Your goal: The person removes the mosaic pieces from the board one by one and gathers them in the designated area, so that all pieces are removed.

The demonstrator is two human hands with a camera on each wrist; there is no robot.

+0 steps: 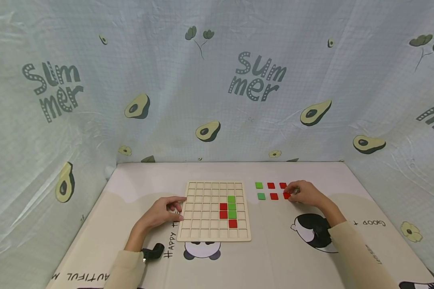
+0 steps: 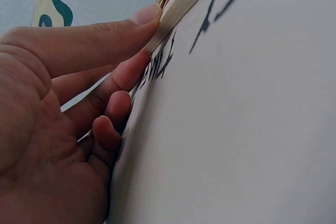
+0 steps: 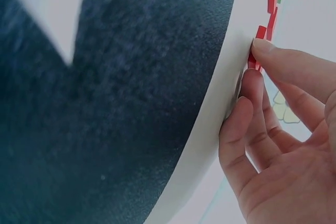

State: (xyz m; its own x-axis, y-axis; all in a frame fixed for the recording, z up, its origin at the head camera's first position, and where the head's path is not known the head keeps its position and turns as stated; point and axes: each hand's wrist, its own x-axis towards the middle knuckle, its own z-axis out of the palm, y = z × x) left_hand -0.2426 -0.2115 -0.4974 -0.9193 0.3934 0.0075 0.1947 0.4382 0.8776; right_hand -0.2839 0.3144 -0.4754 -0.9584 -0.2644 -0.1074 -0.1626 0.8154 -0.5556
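Observation:
A light wooden grid board (image 1: 202,235) lies flat on the table, holding three green tiles (image 1: 232,206) and three red tiles (image 1: 223,214) in its right-hand cells. At its left edge my left hand (image 1: 162,210) rests thumb and forefinger against the rim; the left wrist view shows the thumb on the board's side (image 2: 181,11). Right of the board, loose tiles lie in two rows. My right hand (image 1: 305,194) pinches a red square tile (image 3: 252,63) at the right end of the nearer row. A bit of green shows by its fingers, partly hidden.
Loose green tiles (image 1: 258,185) and red tiles (image 1: 271,185) lie between the board and my right hand. A printed cloth (image 1: 267,257) covers the table. A curtain with avocado prints (image 1: 217,80) hangs behind and at both sides. A black strap (image 1: 153,251) sits on the left wrist.

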